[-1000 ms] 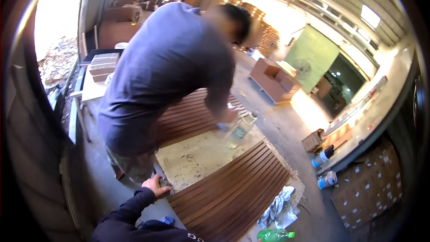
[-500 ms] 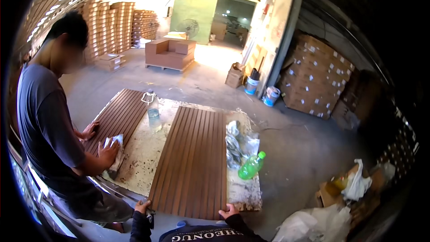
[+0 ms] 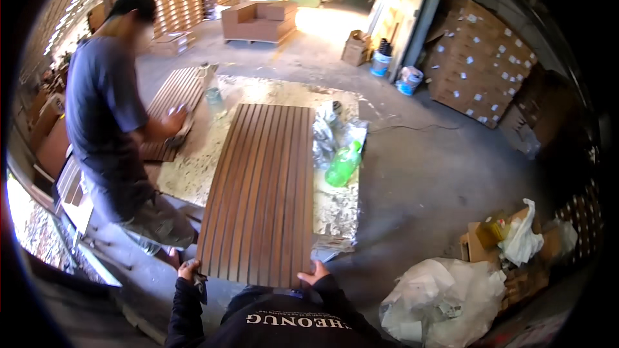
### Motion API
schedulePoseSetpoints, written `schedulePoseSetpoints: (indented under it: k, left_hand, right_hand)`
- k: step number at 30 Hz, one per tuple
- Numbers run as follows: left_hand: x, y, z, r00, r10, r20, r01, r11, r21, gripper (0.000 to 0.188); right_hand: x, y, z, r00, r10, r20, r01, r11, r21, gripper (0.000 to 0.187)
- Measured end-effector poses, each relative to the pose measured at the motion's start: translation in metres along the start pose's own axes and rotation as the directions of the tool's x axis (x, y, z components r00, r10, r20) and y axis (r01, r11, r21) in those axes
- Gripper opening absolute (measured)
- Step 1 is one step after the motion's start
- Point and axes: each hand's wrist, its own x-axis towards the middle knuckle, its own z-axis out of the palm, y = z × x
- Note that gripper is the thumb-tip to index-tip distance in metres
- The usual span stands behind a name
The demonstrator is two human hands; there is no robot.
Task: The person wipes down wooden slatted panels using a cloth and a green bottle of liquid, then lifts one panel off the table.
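A brown slatted wooden panel (image 3: 258,193) lies lengthwise in front of me, its near end reaching past the edge of a white, stained worktable (image 3: 338,219). My left hand (image 3: 189,270) is closed on the panel's near left corner. At the near right corner my right hand (image 3: 314,274) grips the panel's edge, the thumb showing and the other fingers mostly hidden. Right of the panel are crumpled silvery plastic wrap (image 3: 325,142) and a green plastic bottle (image 3: 343,166). Beyond its left side stands a clear bottle (image 3: 215,100).
A co-worker (image 3: 106,116) stands at left, bent over another slatted panel (image 3: 174,93). Plastic bags (image 3: 445,299) and an open carton (image 3: 480,241) lie at lower right. Farther off are buckets (image 3: 408,80), a large wrapped stack (image 3: 480,61) and a brown block-shaped seat (image 3: 258,22).
The panel has come toward me in both hands, its near end now farther beyond the table. The co-worker's arm has reached farther along the other panel. My view has shifted too.
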Motion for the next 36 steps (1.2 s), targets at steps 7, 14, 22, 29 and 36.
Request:
schedulePoseSetpoints:
  k: [7,14,22,29,36]
  left_hand:
    - [-0.012,0.046,-0.045,0.786,-0.617,-0.044,0.186,0.168,0.968,0.037]
    - [0.075,0.079,0.076,0.987,0.017,0.160,-0.150,0.464,0.873,0.067]
    - [0.055,0.057,0.063,0.957,-0.140,0.256,-0.135,0.563,0.815,0.073]
    - [-0.015,0.132,0.064,0.946,0.137,0.293,-0.323,0.445,0.836,0.052]
    - [-0.171,0.213,0.052,0.661,0.572,0.486,-0.741,0.395,0.543,0.035]
  right_hand:
    - [0.004,0.022,-0.035,0.935,0.137,0.328,-0.133,0.990,-0.035,0.061]
    - [0.038,0.028,0.008,0.930,-0.002,-0.367,0.011,1.000,0.022,0.045]
    - [-0.021,0.005,0.019,0.872,0.042,-0.488,-0.075,0.996,-0.049,0.056]
    - [-0.029,0.011,0.043,0.806,-0.074,-0.587,0.056,0.997,-0.048,0.047]
    - [-0.025,-0.032,0.036,0.675,-0.337,-0.656,0.481,0.875,0.045,0.047]
